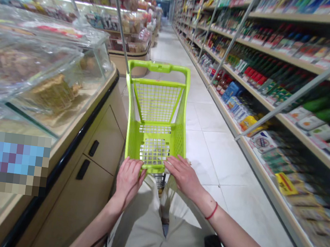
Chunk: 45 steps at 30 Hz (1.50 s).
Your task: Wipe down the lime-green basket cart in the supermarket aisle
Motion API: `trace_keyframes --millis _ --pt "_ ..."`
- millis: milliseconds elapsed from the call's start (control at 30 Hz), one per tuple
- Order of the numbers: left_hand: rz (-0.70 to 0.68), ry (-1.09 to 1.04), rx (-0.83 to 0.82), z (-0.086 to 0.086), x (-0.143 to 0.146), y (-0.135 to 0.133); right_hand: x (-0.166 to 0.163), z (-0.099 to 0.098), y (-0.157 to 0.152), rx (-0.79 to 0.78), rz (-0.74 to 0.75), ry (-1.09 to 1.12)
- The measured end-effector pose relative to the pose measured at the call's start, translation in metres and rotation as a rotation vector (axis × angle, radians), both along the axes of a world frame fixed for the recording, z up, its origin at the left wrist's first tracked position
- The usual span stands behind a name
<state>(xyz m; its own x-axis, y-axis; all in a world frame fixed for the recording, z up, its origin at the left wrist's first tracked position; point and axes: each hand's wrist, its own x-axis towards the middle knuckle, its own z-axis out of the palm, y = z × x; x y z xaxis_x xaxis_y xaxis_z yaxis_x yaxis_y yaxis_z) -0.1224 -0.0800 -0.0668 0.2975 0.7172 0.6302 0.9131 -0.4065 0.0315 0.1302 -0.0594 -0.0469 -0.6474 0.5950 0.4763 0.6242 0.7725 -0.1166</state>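
Note:
A lime-green plastic shopping cart [156, 110] stands straight ahead of me in a store aisle, its basket showing nothing inside. My left hand [128, 179] is curled over the near rim of the cart at its left corner. My right hand [183, 174] lies on the same rim at the right, fingers stretched and pressed on the edge. A red band circles my right wrist.
A glass-topped food counter [52, 85] with beige cabinet doors runs close along my left. Long shelves [277, 93] packed with bottles and packets line the right. A white tiled floor [210, 145] stretches ahead between them. Slanted metal poles cross the shelves.

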Motion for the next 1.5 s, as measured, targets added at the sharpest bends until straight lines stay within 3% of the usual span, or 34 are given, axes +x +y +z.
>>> trace_keyframes --millis 133,267,667,1033,1233,1367,1433,1500 --pt "0.005 -0.011 0.014 0.001 -0.006 0.001 -0.017 0.008 0.003 -0.015 0.019 -0.033" --pt "0.005 -0.014 0.013 0.002 -0.013 0.004 -0.006 0.014 0.008 -0.044 0.033 -0.065" --pt "-0.015 -0.037 0.024 -0.008 -0.025 0.009 -0.007 0.007 0.002 -0.034 0.04 -0.008" --pt "-0.071 -0.084 -0.065 -0.009 -0.04 0.023 0.01 0.018 0.02 -0.064 0.143 -0.089" --pt "-0.084 -0.081 -0.135 -0.005 -0.061 0.032 0.017 0.023 0.032 -0.029 0.158 -0.12" --pt "0.019 -0.029 -0.159 0.003 -0.064 0.032 0.0 0.019 0.036 0.02 0.181 -0.099" --pt "0.135 -0.05 -0.157 0.008 -0.053 0.026 -0.013 0.017 0.035 0.037 0.167 -0.079" --pt "0.119 -0.076 -0.176 0.013 -0.034 0.017 -0.025 0.015 0.033 0.041 0.135 -0.061"
